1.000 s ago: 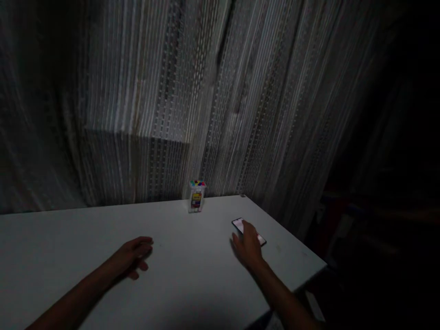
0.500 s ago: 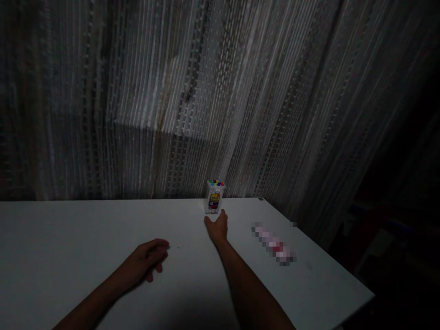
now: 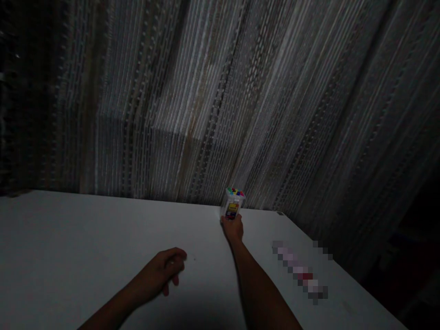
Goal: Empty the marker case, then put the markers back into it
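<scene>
A clear plastic tub (image 3: 233, 205) stands upright on the white worktop (image 3: 113, 243) — by the far edge, a little left of the far right corner. Green, yellow, blue and red tops (image 3: 235, 191) fill its mouth, and its front label (image 3: 231, 210) is yellow above, dark below — the base is partly hidden by the right hand (image 3: 233, 228).

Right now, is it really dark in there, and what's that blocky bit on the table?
In the head view, dim all over, blackest at the lower right; in the head view, a soft shadow on the white table at bottom centre; in the head view, coarse squares hide whatever lies there; in the head view, the label on the clear tub is too small to read.
</scene>
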`<state>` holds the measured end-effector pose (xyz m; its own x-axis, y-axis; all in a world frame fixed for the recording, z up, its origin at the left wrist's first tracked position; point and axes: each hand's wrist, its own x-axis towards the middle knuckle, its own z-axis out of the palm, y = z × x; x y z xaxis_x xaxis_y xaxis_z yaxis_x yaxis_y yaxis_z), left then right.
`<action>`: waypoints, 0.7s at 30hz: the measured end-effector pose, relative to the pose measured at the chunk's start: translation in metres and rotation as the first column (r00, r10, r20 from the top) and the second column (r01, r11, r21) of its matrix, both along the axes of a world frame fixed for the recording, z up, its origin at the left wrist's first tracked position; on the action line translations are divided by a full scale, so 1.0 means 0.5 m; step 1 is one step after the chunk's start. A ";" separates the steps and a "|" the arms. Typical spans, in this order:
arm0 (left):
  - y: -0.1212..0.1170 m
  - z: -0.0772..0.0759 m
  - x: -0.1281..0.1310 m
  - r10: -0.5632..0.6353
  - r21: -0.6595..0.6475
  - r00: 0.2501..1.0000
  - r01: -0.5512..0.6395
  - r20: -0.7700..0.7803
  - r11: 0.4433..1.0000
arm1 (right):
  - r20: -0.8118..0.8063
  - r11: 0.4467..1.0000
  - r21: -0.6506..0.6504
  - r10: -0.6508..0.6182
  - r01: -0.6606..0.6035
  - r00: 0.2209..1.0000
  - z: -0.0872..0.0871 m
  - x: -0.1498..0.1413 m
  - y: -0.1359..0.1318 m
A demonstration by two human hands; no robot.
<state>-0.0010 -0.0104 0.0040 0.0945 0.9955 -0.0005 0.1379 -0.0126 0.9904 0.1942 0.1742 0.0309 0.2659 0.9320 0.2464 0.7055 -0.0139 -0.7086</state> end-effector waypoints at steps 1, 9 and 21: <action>0.000 0.000 -0.001 0.000 0.004 1.000 0.000 -0.002 1.000 | -0.005 1.000 0.001 -0.003 0.003 1.000 0.001 0.000 -0.003; -0.002 0.004 -0.007 -0.011 0.015 1.000 0.011 0.016 1.000 | -0.055 0.998 0.039 0.044 -0.042 0.997 -0.004 0.009 -0.050; -0.109 0.210 0.040 -0.329 0.155 0.944 0.324 0.006 0.933 | -0.340 0.977 0.210 0.089 -0.017 0.936 -0.075 0.029 -0.117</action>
